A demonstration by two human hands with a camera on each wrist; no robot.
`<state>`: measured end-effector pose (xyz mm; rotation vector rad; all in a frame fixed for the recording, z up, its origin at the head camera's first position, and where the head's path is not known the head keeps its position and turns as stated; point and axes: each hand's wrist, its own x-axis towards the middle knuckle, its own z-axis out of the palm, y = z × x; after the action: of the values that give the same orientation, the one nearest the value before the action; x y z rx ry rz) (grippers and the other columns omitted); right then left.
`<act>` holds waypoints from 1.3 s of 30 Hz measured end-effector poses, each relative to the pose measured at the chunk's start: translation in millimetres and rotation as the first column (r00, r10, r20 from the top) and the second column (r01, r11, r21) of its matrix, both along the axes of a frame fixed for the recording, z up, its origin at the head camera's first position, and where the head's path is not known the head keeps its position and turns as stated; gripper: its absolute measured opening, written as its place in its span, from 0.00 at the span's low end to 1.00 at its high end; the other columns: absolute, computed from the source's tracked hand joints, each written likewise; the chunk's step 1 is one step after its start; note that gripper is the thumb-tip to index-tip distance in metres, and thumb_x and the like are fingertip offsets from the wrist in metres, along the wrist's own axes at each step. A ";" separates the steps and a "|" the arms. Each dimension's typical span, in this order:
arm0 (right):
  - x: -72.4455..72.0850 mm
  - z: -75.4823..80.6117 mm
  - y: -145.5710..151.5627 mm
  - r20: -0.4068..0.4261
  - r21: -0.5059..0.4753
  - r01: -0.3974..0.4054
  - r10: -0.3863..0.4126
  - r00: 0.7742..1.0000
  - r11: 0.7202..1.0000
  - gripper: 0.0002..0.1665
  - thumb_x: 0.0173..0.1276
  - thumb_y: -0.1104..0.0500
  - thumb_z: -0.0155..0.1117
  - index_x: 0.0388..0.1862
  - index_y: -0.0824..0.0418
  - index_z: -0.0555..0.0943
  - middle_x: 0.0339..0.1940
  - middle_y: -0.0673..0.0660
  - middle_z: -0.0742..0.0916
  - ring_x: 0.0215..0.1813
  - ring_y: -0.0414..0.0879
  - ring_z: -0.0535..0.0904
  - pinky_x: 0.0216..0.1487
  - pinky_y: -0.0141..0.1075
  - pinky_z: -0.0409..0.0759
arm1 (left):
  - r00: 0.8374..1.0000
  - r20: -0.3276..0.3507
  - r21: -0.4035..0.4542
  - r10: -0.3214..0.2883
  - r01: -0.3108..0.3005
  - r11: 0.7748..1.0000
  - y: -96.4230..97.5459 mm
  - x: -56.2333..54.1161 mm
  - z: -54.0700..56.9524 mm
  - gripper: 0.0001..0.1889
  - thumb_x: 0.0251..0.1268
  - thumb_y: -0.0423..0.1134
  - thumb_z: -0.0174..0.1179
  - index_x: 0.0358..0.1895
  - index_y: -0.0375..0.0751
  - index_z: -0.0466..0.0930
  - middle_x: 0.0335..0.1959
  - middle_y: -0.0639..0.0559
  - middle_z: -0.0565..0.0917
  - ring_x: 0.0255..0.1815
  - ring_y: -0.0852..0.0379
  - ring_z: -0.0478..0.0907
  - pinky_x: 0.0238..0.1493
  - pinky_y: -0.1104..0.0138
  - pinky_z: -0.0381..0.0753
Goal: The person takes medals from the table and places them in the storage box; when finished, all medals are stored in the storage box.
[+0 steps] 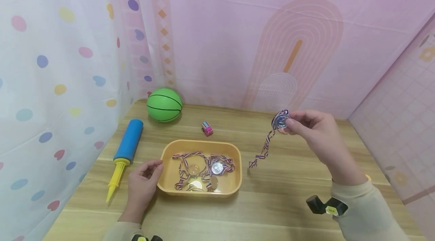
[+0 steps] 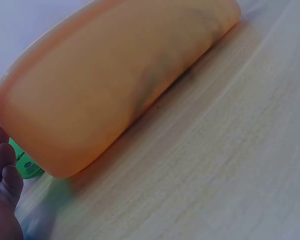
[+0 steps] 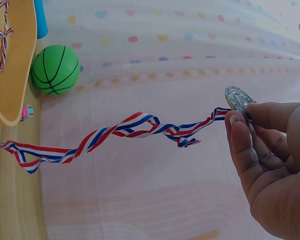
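My right hand (image 1: 317,131) pinches a silver medal (image 1: 281,121) between thumb and fingers, above the right part of the table. Its twisted red, white and blue ribbon (image 3: 140,125) trails from the medal toward the tray. At the left end of a yellow-orange plastic tray (image 1: 198,194), my left hand (image 1: 144,184) holds the rim with thumb and fingertips. Inside the tray lie a silver medal (image 1: 217,168) and several gold-coloured medals (image 1: 194,169) among tangled striped ribbons. The left wrist view shows the tray's outer wall (image 2: 90,100) with curled fingers (image 2: 11,182) by its end.
A green ball (image 1: 164,105) with black lines sits at the table's back left. Left of the tray lies a blue and yellow hand pump (image 1: 129,141). A small pink toy (image 1: 207,128) stands behind the tray. Patterned curtains (image 1: 210,44) border the wooden table (image 1: 278,203).
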<state>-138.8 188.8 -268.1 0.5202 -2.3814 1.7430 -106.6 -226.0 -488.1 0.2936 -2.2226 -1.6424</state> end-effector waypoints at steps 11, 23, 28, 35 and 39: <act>-6.9 28.0 -18.9 -0.073 -0.101 -0.049 0.042 0.996 0.994 0.08 0.62 0.67 0.67 0.39 0.70 0.84 0.32 0.56 0.87 0.31 0.44 0.84 0.39 0.33 0.82 | 1.000 0.000 0.006 -0.003 0.003 1.000 -1.1 0.3 -2.5 0.10 0.65 0.40 0.63 0.45 0.40 0.83 0.38 0.50 0.81 0.36 0.59 0.73 0.34 0.78 0.75; -11.3 52.2 -49.0 -0.098 -0.114 -0.112 0.101 0.990 0.987 0.09 0.62 0.66 0.69 0.40 0.69 0.84 0.32 0.58 0.87 0.31 0.44 0.85 0.37 0.33 0.82 | 0.999 -0.037 -0.005 -0.002 0.002 1.000 -1.4 -2.6 -3.6 0.08 0.64 0.38 0.63 0.43 0.38 0.84 0.35 0.50 0.81 0.34 0.59 0.73 0.33 0.78 0.75; -17.6 49.4 -66.6 -0.063 -0.091 -0.143 0.137 0.989 0.986 0.09 0.62 0.65 0.68 0.41 0.68 0.84 0.33 0.57 0.87 0.32 0.43 0.83 0.30 0.30 0.81 | 0.999 -0.031 0.006 -0.010 0.011 1.000 -1.5 -1.3 -3.0 0.09 0.65 0.38 0.63 0.43 0.38 0.83 0.35 0.50 0.81 0.34 0.58 0.73 0.32 0.77 0.75; -28.9 39.0 -96.3 -0.057 -0.063 -0.231 0.228 0.972 0.971 0.10 0.64 0.69 0.65 0.43 0.73 0.82 0.35 0.58 0.87 0.34 0.47 0.83 0.37 0.35 0.82 | 1.000 -0.014 0.010 -0.019 0.019 1.000 -0.5 0.1 -1.9 0.10 0.65 0.40 0.62 0.45 0.39 0.83 0.37 0.50 0.81 0.35 0.58 0.73 0.33 0.76 0.75; -33.7 28.9 -113.0 0.011 -0.050 -0.251 0.252 0.968 0.967 0.10 0.65 0.68 0.64 0.44 0.71 0.82 0.36 0.60 0.87 0.35 0.48 0.83 0.39 0.37 0.83 | 1.000 -0.006 0.002 -0.020 0.020 1.000 0.9 0.1 -1.3 0.10 0.66 0.41 0.62 0.45 0.39 0.83 0.38 0.48 0.81 0.35 0.57 0.73 0.33 0.76 0.75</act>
<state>-172.6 75.8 -239.2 0.8360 -2.3651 1.9066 -106.5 -225.2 -489.4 0.2672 -2.2273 -1.6537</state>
